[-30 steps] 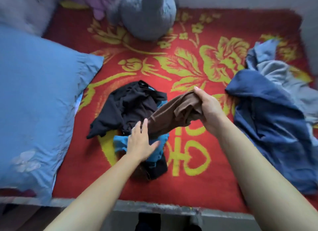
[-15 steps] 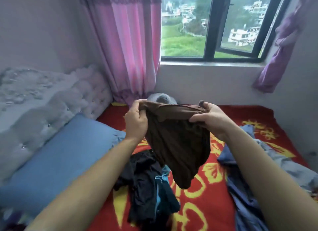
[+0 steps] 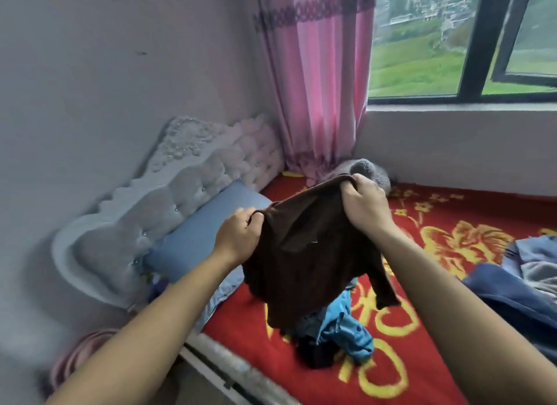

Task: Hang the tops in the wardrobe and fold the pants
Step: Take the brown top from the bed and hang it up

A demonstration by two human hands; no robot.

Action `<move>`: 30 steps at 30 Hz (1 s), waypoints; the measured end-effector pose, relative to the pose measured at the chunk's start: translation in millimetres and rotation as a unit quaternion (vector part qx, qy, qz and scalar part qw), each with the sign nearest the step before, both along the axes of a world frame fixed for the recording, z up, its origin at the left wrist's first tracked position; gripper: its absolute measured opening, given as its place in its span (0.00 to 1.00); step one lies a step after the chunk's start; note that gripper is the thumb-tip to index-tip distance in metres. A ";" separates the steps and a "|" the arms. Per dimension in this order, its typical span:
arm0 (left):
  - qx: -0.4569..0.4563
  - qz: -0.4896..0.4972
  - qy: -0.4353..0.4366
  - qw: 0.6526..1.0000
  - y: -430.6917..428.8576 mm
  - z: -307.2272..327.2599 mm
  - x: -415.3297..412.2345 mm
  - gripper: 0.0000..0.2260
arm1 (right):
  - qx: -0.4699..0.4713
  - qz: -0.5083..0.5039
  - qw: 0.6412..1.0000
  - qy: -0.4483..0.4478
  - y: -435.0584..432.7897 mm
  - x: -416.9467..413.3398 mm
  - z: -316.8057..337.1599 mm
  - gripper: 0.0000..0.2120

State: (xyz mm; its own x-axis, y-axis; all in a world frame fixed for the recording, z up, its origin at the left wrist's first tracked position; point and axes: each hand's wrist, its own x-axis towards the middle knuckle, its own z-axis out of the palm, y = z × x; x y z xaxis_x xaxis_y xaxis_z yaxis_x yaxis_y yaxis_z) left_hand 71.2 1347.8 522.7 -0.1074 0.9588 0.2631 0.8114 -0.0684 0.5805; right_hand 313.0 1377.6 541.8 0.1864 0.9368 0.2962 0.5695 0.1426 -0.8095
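Both hands (image 3: 238, 239) (image 3: 364, 205) pinch brown top (image 3: 310, 260), hanging lengthwise downward.

- The one piece of writing I can find is a big yellow character (image 3: 388, 323) worked into the red blanket (image 3: 470, 211) on the bed.
- Only its rounded, box-like strokes show. The rest lies under the heap of clothes (image 3: 337, 335) and behind the hanging brown top (image 3: 307, 269), so I cannot read it with any certainty.
- The other yellow shapes on the blanket are flowers and leaves, not letters.
- A small pale fleck (image 3: 315, 241) sits on the front of the brown top. It is too small to tell whether it is a label, and nothing on it can be read.
- No brand, number or sign is legible anywhere else.
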 end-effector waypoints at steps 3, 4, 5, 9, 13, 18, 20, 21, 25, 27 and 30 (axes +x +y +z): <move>-0.014 0.051 -0.095 0.994 -28.6 -0.5 -11.3 0.16 | -0.014 0.054 0.997 0.060 -25.9 -31.5 11.4 0.15; -0.020 0.057 -0.134 0.989 -38.6 -1.1 -16.1 0.14 | -0.016 0.068 0.995 0.067 -36.2 -41.4 16.1 0.16; -0.028 0.059 -0.176 0.982 -50.3 -0.7 -20.6 0.12 | -0.017 0.077 0.994 0.069 -47.7 -50.6 20.9 0.16; -0.001 0.066 -0.319 0.945 -109.7 6.6 -43.3 0.15 | -0.016 0.103 0.992 0.070 -101.7 -86.4 36.4 0.17; -0.048 0.024 -0.333 0.941 -185.2 14.9 -86.0 0.16 | -0.011 0.118 0.991 0.061 -166.1 -136.8 44.5 0.18; -0.097 0.033 -0.151 0.983 -290.9 -8.1 -177.8 0.27 | 0.002 0.148 0.989 -0.003 -258.7 -230.4 49.6 0.18; -0.084 0.097 -0.151 0.980 -338.0 -11.2 -220.0 0.18 | 0.001 0.165 0.985 -0.045 -291.6 -272.4 49.6 0.18; -0.088 0.139 -0.155 0.974 -361.1 -11.7 -245.2 0.15 | -0.002 0.179 0.982 -0.059 -306.6 -293.9 49.5 0.18; -0.079 0.259 -0.109 0.957 -455.1 4.5 -339.6 0.09 | 0.003 0.244 0.965 -0.094 -355.9 -377.6 47.2 0.13; -0.055 0.291 -0.077 0.952 -496.7 13.0 -380.4 0.03 | 0.060 0.281 0.949 -0.128 -375.9 -419.2 47.1 0.10; -0.002 0.315 -0.148 0.938 -547.3 20.3 -427.4 0.11 | 0.187 0.333 0.896 -0.225 -402.4 -475.7 49.8 0.09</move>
State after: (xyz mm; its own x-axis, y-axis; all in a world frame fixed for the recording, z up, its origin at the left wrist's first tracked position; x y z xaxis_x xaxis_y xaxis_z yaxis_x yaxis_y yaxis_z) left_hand -356.2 800.4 543.0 -0.7201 0.6817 0.1291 0.4930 0.3719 0.7865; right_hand -162.7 975.2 591.6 -0.5942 0.6151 0.5183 0.5142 0.7860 -0.3432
